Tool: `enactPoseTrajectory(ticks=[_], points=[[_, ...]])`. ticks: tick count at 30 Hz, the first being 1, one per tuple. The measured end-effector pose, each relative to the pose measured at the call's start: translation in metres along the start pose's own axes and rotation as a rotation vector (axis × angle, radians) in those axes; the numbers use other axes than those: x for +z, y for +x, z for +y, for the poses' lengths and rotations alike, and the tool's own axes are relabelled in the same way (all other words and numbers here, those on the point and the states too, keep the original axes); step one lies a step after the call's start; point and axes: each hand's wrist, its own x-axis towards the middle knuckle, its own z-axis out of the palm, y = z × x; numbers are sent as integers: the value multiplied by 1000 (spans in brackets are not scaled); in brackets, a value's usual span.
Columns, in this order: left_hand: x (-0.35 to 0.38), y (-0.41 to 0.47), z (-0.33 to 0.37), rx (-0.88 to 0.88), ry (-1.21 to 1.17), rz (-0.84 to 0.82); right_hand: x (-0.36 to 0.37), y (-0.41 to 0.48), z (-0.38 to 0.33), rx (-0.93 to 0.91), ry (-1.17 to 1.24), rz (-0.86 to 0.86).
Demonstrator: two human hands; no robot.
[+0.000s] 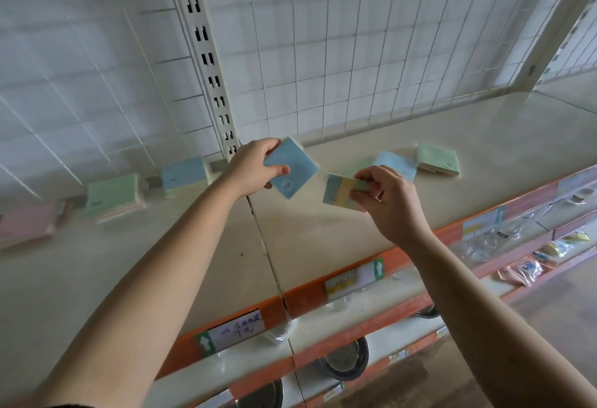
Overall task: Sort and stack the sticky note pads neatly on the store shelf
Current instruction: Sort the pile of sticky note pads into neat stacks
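My left hand [255,167] holds a blue sticky note pad [290,170] above the shelf, thumb on its top face. My right hand [384,194] pinches a striped pad [339,193] of blue, yellow and green bands by its right edge. Behind my right hand a blue pad [395,164] lies flat on the cream shelf [323,239], and a green pad [437,160] lies right of it. At the back left stand three stacks: a blue-topped stack [184,176], a green-topped stack [113,197] and a pink stack [27,223].
A white wire grid [355,52] and a slotted upright post [210,68] close the back of the shelf. An orange price rail [303,294] with labels runs along the front edge. Lower shelves hold metal bowls [345,359] and packets [523,270].
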Motion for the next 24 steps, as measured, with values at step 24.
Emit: enactPoseTrajectory(ticks=[24], points=[[-211, -229, -160, -131, -45, 351, 179, -27, -227, 44, 328, -340]])
